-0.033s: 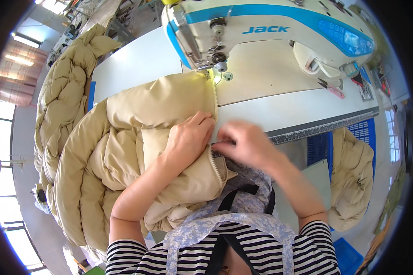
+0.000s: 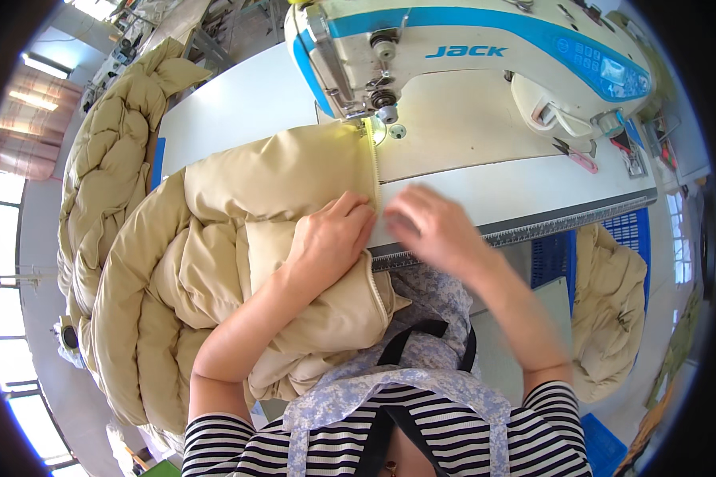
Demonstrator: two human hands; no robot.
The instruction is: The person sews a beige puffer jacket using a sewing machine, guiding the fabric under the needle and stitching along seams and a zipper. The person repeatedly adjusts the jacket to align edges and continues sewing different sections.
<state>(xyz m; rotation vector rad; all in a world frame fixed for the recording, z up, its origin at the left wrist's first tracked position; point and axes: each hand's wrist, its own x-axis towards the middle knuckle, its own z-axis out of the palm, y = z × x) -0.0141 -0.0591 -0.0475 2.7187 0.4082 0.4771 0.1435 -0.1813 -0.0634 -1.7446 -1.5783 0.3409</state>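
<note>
Beige padded garment [image 2: 286,167] lies across the left of the sewing table, its zipper [image 2: 374,163] running down the right edge to under the machine's needle area [image 2: 363,127]. My left hand [image 2: 332,238] grips the garment beside the zipper, close to the table's front edge, fingers pressed together. My right hand [image 2: 429,230] hovers blurred just right of the zipper, fingers curled; whether it holds anything is unclear.
A white-and-blue sewing machine [image 2: 469,32] spans the back. Pink-handled scissors [image 2: 581,159] lie at the right. A ruler strip [image 2: 549,222] lines the front edge. Beside the table are a blue crate [image 2: 553,254] with beige padded fabric [image 2: 608,318], and another beige puffy pile [image 2: 103,151] at left.
My right hand has moved up from the lower part of the zipper near the table edge. My left hand stays in nearly the same place on the garment.
</note>
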